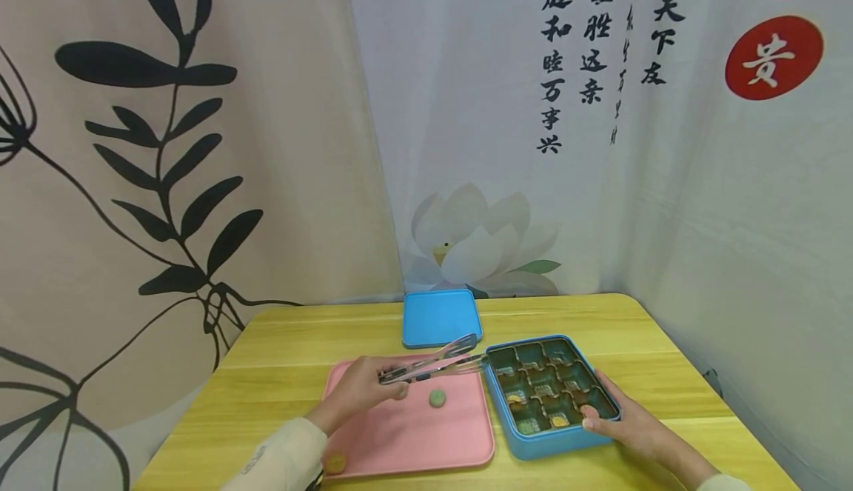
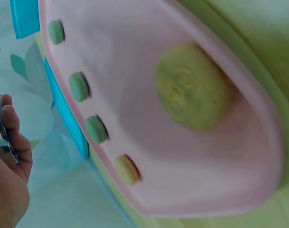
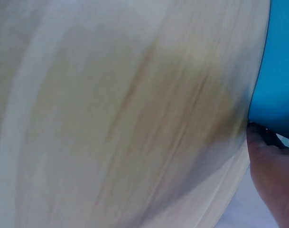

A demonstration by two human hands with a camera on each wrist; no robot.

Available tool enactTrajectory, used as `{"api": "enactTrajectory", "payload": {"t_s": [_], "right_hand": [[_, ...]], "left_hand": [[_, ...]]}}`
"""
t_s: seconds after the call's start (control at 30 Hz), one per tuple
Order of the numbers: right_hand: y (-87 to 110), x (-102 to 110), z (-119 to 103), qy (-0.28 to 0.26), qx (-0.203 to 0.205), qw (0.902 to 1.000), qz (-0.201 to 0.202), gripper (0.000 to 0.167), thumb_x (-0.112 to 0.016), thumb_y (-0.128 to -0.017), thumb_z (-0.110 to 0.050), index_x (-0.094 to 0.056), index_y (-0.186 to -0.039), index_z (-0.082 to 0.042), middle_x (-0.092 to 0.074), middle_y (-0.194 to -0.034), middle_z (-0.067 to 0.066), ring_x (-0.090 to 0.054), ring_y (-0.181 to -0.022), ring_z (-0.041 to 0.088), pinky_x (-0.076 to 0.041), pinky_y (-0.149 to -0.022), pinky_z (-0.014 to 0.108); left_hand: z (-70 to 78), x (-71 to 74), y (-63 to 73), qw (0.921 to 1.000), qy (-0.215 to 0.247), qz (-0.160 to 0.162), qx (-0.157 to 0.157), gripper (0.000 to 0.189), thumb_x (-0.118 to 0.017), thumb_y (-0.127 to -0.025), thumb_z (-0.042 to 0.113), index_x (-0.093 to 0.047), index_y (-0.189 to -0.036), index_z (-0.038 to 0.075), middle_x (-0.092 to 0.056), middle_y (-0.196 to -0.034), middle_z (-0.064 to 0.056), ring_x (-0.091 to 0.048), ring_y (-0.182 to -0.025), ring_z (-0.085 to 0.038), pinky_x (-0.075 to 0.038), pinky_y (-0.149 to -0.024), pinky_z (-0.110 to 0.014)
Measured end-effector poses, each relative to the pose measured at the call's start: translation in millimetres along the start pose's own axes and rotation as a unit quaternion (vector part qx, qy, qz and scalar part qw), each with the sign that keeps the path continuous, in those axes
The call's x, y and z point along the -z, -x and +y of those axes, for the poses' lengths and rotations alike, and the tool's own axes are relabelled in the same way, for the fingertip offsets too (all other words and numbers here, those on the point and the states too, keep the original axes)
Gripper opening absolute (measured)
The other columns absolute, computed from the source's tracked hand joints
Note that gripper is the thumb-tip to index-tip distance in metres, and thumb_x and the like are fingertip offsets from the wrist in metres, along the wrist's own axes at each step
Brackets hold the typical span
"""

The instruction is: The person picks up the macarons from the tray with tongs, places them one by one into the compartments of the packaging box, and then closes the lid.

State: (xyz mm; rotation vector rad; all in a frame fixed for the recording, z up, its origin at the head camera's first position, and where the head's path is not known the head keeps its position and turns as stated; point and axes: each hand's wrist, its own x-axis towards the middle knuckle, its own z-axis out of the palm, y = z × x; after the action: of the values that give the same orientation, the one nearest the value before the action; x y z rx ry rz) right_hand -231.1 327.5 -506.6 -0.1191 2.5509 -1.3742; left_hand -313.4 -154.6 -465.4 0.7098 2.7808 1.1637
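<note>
In the head view my left hand (image 1: 365, 391) grips metal tongs (image 1: 458, 346), which reach over the pink tray (image 1: 406, 443) with their spread tips near the left rim of a blue box (image 1: 553, 444). No macaron shows between the tips. A green macaron (image 1: 437, 398) lies on the tray below. The left wrist view shows green macarons (image 2: 79, 87) in a row with a yellow macaron (image 2: 127, 170), and a large yellowish round cake (image 2: 194, 88) close up. My right hand (image 1: 636, 426) holds the box's right side, thumb over the rim near a pink macaron (image 1: 589, 411).
The box has a dark divided insert (image 1: 543, 381); its front compartments hold a green piece (image 1: 529, 426) and yellow ones (image 1: 558, 421). A blue lid (image 1: 442, 318) lies behind the tray on the wooden table (image 1: 300, 343). A printed curtain (image 1: 300, 143) hangs behind.
</note>
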Motion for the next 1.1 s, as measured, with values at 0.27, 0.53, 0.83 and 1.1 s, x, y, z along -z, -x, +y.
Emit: {"api": "enactTrajectory", "payload": {"t_s": [0.27,0.53,0.83,1.1], "right_hand": [[-1.0,-1.2,1.2,-0.001,0.002,1.0000,0.002,0.099,-0.067,-0.095,-0.034,0.003,-0.158,-0.005,-0.004,-0.155,0.039,-0.042,-0.128,0.054,-0.036,-0.096,0.066],[0.2,-1.0,0.5,-0.007,-0.001,1.0000,0.002,0.100,-0.068,-0.095,-0.034,0.003,-0.158,-0.005,-0.005,-0.154,0.039,-0.050,-0.122,0.050,-0.037,-0.096,0.065],[1.7,-1.4,-0.8,-0.007,0.001,1.0000,0.003,0.100,-0.068,-0.095,-0.034,0.003,-0.158,-0.004,-0.005,-0.154,0.040,-0.049,-0.123,0.051,-0.037,-0.096,0.066],[1.0,-0.9,-1.0,-0.003,0.003,1.0000,0.002,0.099,-0.067,-0.095,-0.034,0.003,-0.158,-0.003,-0.003,-0.154,0.040,-0.041,-0.128,0.055,-0.036,-0.096,0.067]], "left_hand": [[-18.4,11.7,13.2,0.9988,-0.015,0.010,-0.045,0.020,-0.075,-0.088,0.034,-0.075,-0.106,0.026,-0.063,-0.078,0.010,-0.051,-0.066,-0.008,-0.044,-0.057,-0.025],[-34.4,29.7,27.7,0.9986,-0.033,-0.002,-0.042,0.023,-0.072,-0.092,0.035,-0.075,-0.108,0.019,-0.062,-0.080,0.010,-0.050,-0.065,-0.007,-0.043,-0.057,-0.025],[-54.1,48.3,52.9,0.9994,-0.029,0.013,0.014,0.037,-0.080,-0.083,0.037,-0.076,-0.108,0.011,-0.065,-0.079,0.008,-0.053,-0.064,-0.009,-0.045,-0.055,-0.024],[-70.7,69.5,78.3,0.9993,-0.030,0.010,0.021,0.037,-0.080,-0.082,0.039,-0.077,-0.106,0.012,-0.069,-0.083,0.008,-0.053,-0.065,-0.007,-0.045,-0.055,-0.025]]}}
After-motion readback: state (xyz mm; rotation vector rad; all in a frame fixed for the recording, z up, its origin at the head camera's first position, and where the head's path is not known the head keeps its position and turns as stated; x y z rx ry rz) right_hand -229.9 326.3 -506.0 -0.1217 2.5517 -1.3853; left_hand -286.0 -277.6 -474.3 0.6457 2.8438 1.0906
